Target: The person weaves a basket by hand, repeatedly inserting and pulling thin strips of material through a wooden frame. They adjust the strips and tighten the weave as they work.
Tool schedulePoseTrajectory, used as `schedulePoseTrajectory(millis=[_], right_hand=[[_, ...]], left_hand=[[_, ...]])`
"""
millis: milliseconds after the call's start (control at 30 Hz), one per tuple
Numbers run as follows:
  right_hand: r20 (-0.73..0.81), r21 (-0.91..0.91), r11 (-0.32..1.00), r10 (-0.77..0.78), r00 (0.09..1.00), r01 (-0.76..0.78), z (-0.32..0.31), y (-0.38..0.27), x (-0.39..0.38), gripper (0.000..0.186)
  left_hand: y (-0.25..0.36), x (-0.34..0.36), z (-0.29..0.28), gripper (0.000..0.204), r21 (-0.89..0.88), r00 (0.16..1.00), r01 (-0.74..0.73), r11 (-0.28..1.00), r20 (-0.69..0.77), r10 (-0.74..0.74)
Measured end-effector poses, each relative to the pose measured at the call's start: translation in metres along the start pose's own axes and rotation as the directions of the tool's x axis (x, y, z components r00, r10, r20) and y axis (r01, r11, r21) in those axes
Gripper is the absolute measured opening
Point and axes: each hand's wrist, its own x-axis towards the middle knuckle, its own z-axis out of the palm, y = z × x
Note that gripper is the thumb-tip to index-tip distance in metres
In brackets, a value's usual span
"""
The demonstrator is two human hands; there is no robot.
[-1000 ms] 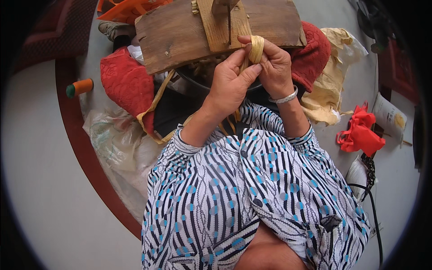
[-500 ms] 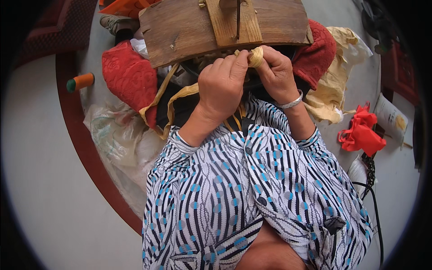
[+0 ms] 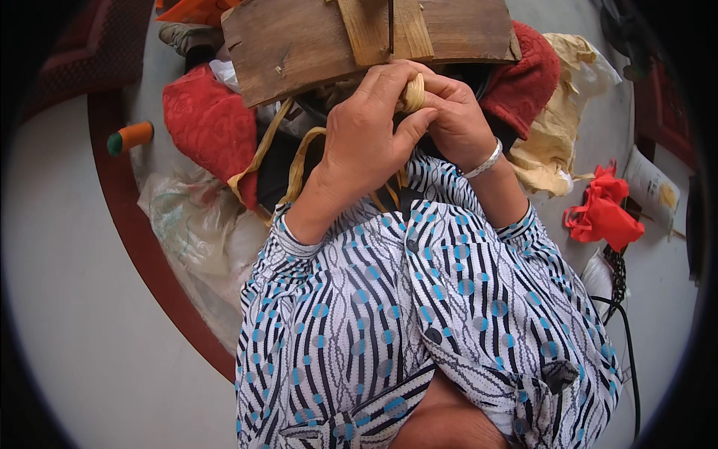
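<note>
My left hand (image 3: 372, 123) is curled over the far side of a small pale-yellow coil of wound strands (image 3: 413, 93), its thumb stretched toward my right hand. My right hand (image 3: 458, 123), with a silver bracelet (image 3: 486, 159) on its wrist, pinches the coil from the other side. The fingertips and the coil's far part are partly hidden. Just beyond my hands stands a brown wooden board (image 3: 292, 49) with a lighter wooden strip (image 3: 411, 34) fixed across it and a thin dark metal rod upright on it. Yellow straps (image 3: 303, 161) hang beside my left forearm.
Red patterned cloth (image 3: 209, 123) covers both knees. To the left lie an orange-and-green spool (image 3: 131, 139) and a clear plastic bag (image 3: 187, 213). On the right are crumpled tan paper (image 3: 557, 112), a red bag (image 3: 609, 209), a white container (image 3: 651, 187) and a black cable (image 3: 628, 352).
My left hand has turned and reached over the coil, its thumb now stretched out instead of pinching at the top. My right hand has shifted slightly, still on the coil.
</note>
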Motion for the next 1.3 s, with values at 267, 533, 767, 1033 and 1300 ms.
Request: schedulePoseTrajectory(millis=[267,533,767,1033,1300], right_hand=[[0.262,-0.843,0.252,-0.579,0.772,0.475,0.013,-0.011,-0.008,0.017],[-0.119,-0.337,0.846,-0.474,0.872,0.414,0.008,-0.003,-0.008,0.01],[-0.056,0.166,0.979,-0.112,0.992,0.12,-0.008,-0.018,-0.016,0.025],[0.253,-0.85,0.485,0.036,0.967,0.205,-0.019,-0.054,-0.008,0.024],[0.363,-0.909,0.197,-0.057,0.93,0.367,-0.008,-0.063,-0.013,0.018]], left_hand=[[-0.008,0.0,0.015,0.019,0.141,0.991,0.055,0.988,-0.132,-0.036],[-0.008,-0.015,0.004,0.019,-0.74,0.705,0.643,0.196,0.473,-0.528],[-0.016,-0.045,-0.009,0.01,-0.026,0.993,0.119,0.993,-0.014,-0.12],[-0.02,-0.02,-0.016,0.017,0.358,0.964,-0.246,0.901,-0.003,0.264],[-0.008,-0.016,-0.029,0.016,0.41,0.96,-0.276,0.869,0.17,0.224]])
